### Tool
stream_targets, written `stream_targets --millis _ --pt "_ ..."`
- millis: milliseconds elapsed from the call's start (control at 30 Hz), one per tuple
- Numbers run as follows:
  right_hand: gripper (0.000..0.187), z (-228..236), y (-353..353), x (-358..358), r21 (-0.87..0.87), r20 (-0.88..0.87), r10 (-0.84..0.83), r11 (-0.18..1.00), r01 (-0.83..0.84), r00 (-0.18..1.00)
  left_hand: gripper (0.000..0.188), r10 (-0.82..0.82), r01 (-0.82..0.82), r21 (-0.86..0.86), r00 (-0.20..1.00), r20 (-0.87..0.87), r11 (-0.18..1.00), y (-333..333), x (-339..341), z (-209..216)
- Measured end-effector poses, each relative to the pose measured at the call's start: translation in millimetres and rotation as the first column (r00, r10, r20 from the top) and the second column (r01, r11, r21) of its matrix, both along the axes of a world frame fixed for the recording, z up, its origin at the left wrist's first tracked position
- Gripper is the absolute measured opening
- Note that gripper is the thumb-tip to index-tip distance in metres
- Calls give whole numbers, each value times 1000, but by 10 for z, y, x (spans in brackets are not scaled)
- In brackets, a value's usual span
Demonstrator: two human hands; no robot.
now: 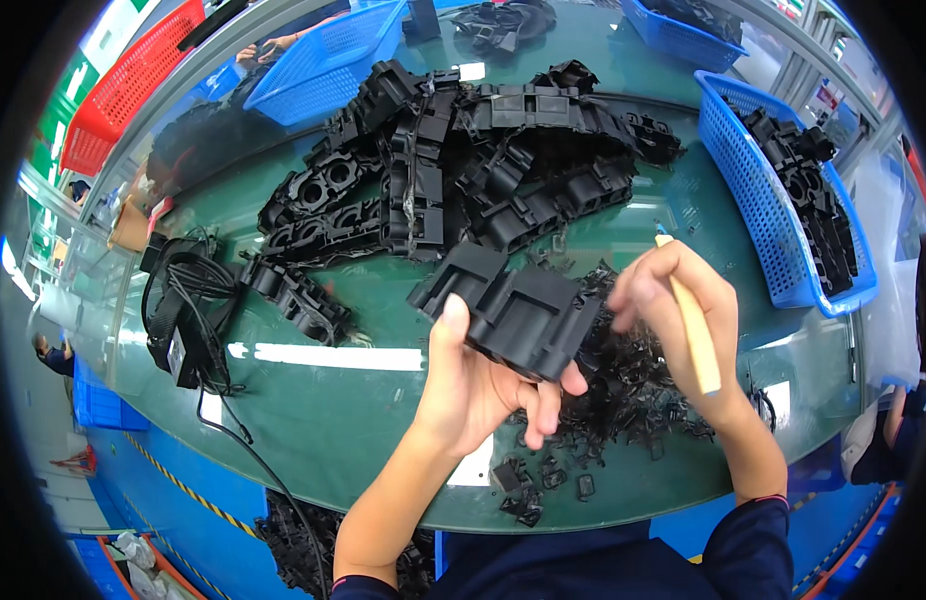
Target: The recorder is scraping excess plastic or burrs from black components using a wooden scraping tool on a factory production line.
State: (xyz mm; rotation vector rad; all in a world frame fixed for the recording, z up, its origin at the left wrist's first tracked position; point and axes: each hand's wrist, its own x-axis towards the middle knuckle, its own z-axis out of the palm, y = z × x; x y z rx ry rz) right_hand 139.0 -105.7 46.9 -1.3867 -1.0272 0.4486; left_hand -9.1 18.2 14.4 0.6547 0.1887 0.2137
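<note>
My left hand is closed around a black moulded plastic part with block-shaped recesses, held tilted above the table. Its thumb presses on the part's upper left side, and the other fingers curl beneath. To the right of that part, my right hand grips a slim tool with a yellow handle; the working end is too small to make out. The right fingertips are close to the part's right edge, and I cannot tell whether they touch it. Below both hands lies a heap of black plastic scraps.
Many similar black parts are piled at the back of the green table. A blue basket of parts stands at right, another blue basket at the back. Coiled black cable lies at left, near a single part.
</note>
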Motion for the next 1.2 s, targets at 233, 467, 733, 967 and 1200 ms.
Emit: stream_targets --millis 233,467,733,967,1200 --pt "52 -56 30 -69 37 247 151 986 -165 957 93 -123 158 -358 985 119 920 -32 54 -101" --pt "40 -10 38 -50 -14 -234 152 987 -160 960 91 -11 31 333 998 -63 942 -149 76 -87" --pt "33 -32 55 42 -2 -579 168 978 -207 798 81 386 -385 625 912 142 679 -207 71 -187" --pt "33 -29 42 77 -13 -636 166 974 -226 754 68 574 -621 594 761 302 511 -161 87 -101" --pt "33 3 26 56 -50 -638 128 977 -207 759 64 514 -532 536 834 200 655 -109 38 36"
